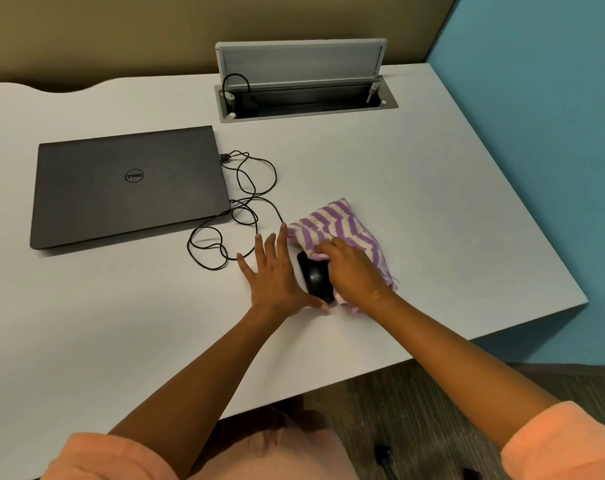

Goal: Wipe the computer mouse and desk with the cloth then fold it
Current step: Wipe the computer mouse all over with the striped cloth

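A black wired computer mouse (pixel 315 277) lies on the white desk (pixel 432 188) near its front right part. My left hand (pixel 277 271) rests flat beside the mouse on its left, fingers spread, thumb touching the mouse's near end. My right hand (pixel 351 268) grips a purple and white striped cloth (pixel 335 220) and presses a bunched part of it against the far end and right side of the mouse. The rest of the cloth spreads on the desk behind and to the right of my right hand.
A shut dark laptop (pixel 128 185) lies at the left. The mouse's black cable (pixel 238 209) loops between laptop and mouse. An open cable box with a raised lid (pixel 301 77) sits at the desk's back. The desk's right edge (pixel 522 209) borders a blue wall.
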Action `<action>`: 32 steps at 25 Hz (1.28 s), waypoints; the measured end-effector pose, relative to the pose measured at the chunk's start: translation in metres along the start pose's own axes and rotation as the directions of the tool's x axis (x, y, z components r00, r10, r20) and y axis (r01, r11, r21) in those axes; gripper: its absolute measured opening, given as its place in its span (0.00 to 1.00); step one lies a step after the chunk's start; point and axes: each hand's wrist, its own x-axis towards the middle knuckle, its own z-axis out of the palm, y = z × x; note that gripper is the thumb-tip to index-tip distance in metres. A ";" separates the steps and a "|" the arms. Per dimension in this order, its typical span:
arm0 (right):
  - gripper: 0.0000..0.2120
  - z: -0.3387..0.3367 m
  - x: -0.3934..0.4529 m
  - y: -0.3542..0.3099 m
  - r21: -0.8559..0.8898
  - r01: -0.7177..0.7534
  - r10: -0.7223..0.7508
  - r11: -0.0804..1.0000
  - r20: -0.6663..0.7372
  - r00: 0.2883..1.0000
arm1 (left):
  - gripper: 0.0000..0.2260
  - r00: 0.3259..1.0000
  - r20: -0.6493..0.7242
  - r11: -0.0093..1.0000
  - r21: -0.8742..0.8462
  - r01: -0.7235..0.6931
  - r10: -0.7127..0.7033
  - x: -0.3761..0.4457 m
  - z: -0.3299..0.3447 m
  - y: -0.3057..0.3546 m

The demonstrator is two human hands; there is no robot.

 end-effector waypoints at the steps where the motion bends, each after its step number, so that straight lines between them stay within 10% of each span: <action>1: 0.16 0.003 -0.002 -0.004 0.012 -0.061 0.062 0.998 -0.041 0.997 | 0.72 1.000 -0.004 1.000 -0.007 0.008 -0.008 0.000 0.000 0.000; 8: 0.12 -0.032 -0.013 0.008 0.003 -0.295 0.295 0.955 0.059 0.954 | 0.74 1.000 0.007 1.000 -0.019 0.003 -0.003 -0.002 -0.003 0.000; 14: 0.11 -0.059 0.009 0.005 0.076 -0.324 0.316 0.943 -0.505 0.803 | 0.75 0.998 0.061 1.000 0.013 0.023 -0.023 0.000 -0.005 0.001; 18: 0.19 -0.003 0.007 -0.012 -0.134 -0.029 0.020 0.990 -0.071 0.997 | 0.75 0.998 0.055 0.999 0.042 0.022 -0.024 0.001 -0.004 0.004; 27: 0.11 -0.022 -0.009 0.007 0.007 0.114 -0.114 0.993 0.099 0.989 | 0.74 0.997 0.075 0.997 0.078 0.023 -0.029 0.001 -0.008 0.007; 30: 0.12 -0.057 0.008 0.022 0.098 -0.146 0.164 0.984 -0.208 0.964 | 0.74 0.996 0.084 0.997 0.075 0.013 -0.019 0.002 -0.009 0.007; 32: 0.11 -0.073 0.019 0.028 0.173 -0.214 0.274 0.961 -0.548 0.790 | 0.74 0.995 0.097 0.999 0.040 0.017 -0.021 0.004 -0.011 0.005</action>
